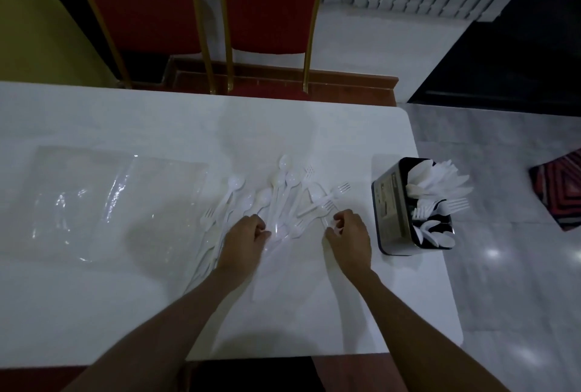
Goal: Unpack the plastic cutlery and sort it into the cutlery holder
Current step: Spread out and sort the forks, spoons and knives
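White plastic spoons and forks lie in a loose pile (283,196) on the white table (125,297), handles pointing toward me. My left hand (245,237) sits at the pile's near edge with fingers curled, pinching at cutlery handles. My right hand (349,231) is at the pile's right side, fingertips pinching a handle of a white plastic piece. The dark cutlery holder (388,212) stands at the table's right edge, holding knives, forks and spoons in separate compartments. More cutlery (207,253) lies left of my left wrist.
An empty clear plastic bag (107,199) lies flat on the table's left. Two red chairs with gold frames (267,8) stand behind the table. The table's right edge is just past the holder, with grey floor beyond.
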`<state>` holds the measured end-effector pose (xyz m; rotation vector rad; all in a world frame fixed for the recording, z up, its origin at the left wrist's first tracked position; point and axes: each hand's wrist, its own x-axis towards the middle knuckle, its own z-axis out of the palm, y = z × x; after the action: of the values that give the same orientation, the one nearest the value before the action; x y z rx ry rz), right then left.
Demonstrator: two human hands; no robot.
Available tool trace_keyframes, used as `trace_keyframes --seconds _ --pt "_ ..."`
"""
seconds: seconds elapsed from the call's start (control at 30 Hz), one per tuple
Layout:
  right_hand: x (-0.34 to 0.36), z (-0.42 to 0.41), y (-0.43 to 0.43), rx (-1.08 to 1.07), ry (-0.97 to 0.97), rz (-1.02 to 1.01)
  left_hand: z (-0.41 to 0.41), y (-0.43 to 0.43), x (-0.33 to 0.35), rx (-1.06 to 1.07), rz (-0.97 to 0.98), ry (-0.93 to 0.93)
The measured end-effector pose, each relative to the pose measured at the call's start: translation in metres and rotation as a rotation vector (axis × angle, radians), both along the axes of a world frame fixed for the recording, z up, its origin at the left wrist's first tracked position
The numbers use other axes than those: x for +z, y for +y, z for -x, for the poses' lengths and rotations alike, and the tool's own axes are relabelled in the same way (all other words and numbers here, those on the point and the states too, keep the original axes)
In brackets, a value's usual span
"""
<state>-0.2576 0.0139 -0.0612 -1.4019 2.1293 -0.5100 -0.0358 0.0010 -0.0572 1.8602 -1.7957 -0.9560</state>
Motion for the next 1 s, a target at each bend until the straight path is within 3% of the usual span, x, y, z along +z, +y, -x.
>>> trace_keyframes --seconds 0.3,0.47,0.6,0.87,1.0 --pt "-0.003 -0.063 0.006 0.764 0.171 0.089 -0.051 0.029 -0.011 -0.004 0.154 -0.162" --pt "-0.012 -0.042 0.008 0.677 0.226 0.099 -0.063 0.037 -0.015 -0.143 0.221 -0.247" --pt "-0.008 -0.053 0.008 0.614 0.268 0.140 -0.065 0.047 -0.014 -0.099 0.215 -0.263" --pt "-0.009 -0.088 0.014 0.783 0.251 0.078 -0.073 0.065 -0.027 -0.320 0.092 -0.417" --pt "-0.015 -0.069 0.014 0.752 0.304 0.017 -0.066 0.061 -0.015 -0.119 0.010 -0.248"
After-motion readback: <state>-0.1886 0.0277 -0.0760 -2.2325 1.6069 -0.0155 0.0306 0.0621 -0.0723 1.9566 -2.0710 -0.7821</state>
